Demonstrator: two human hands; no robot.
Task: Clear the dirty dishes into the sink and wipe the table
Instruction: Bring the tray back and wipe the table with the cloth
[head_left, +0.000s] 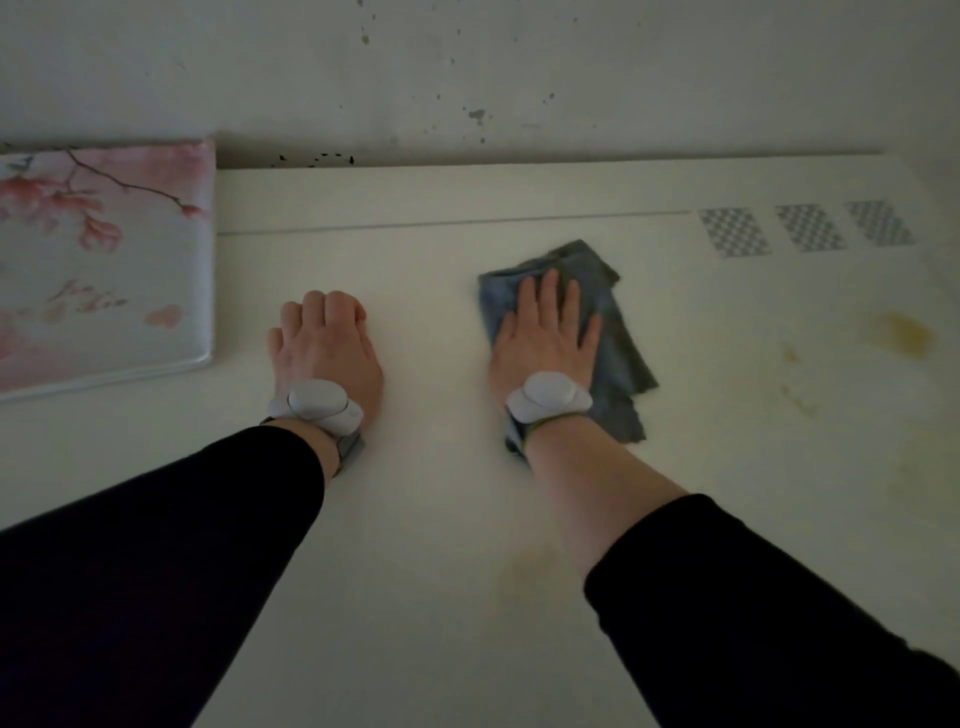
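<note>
A folded blue-grey cloth (618, 338) lies on the white table (441, 519), a little right of centre. My right hand (545, 338) presses flat on the cloth, fingers spread and pointing toward the wall. My left hand (324, 348) rests on the bare table to the left of the cloth, curled into a loose fist with nothing in it. Both wrists carry grey bands with white pods. No dishes are in view.
A flat case with pink blossoms (98, 265) lies at the table's left edge. Yellowish stains mark the table at the right (901, 335) and near the front (524, 569). Three patterned stickers (805, 228) sit at the back right. A spotted wall (467, 78) backs the table.
</note>
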